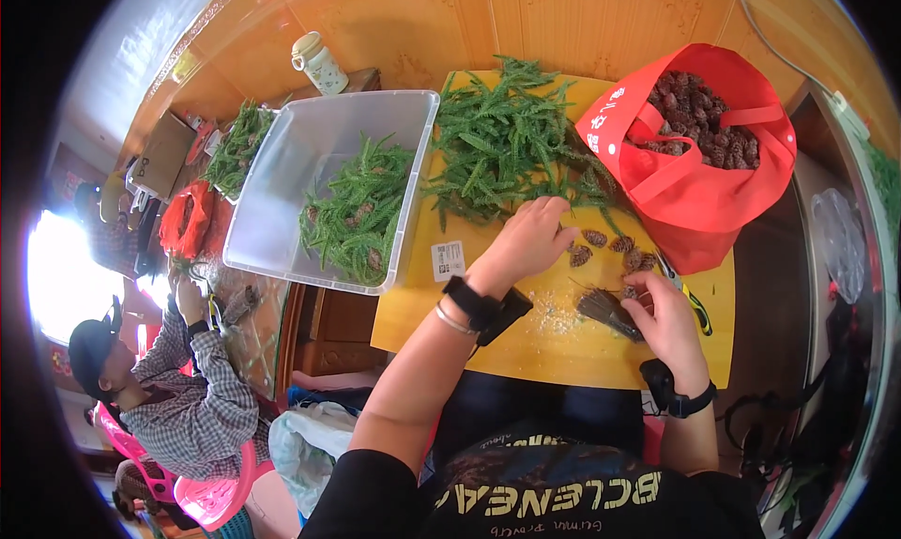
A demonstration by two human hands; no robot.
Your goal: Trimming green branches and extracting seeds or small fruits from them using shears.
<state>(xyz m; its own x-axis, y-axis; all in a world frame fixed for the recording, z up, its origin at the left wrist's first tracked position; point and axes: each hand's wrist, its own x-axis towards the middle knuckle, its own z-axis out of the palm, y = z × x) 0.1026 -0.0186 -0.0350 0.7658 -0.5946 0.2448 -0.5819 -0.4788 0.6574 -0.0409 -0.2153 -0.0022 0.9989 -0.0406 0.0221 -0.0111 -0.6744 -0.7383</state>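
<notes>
My left hand (527, 242) is at the near edge of a pile of green artificial pine sprigs (497, 130). Its fingers are curled together, and what they pinch is too small to make out. A small brown pine cone (631, 293) sits between the thumb and fingers of my right hand (668, 315). Between the hands, several loose pine cones (580, 254) lie on the yellow board (450, 323). Just left of my right hand lies a bundle of thin dark wires or stems (601, 306). A yellow-and-black handled cutting tool (697, 309) rests beyond that hand.
A clear plastic bin (272, 229) holds sprigs with cones at left. A red bag (694, 201) full of pine cones stands at right. Pale crumbs (556, 315) and a white label card (448, 260) lie on the board. Another person (188, 408) works at far left.
</notes>
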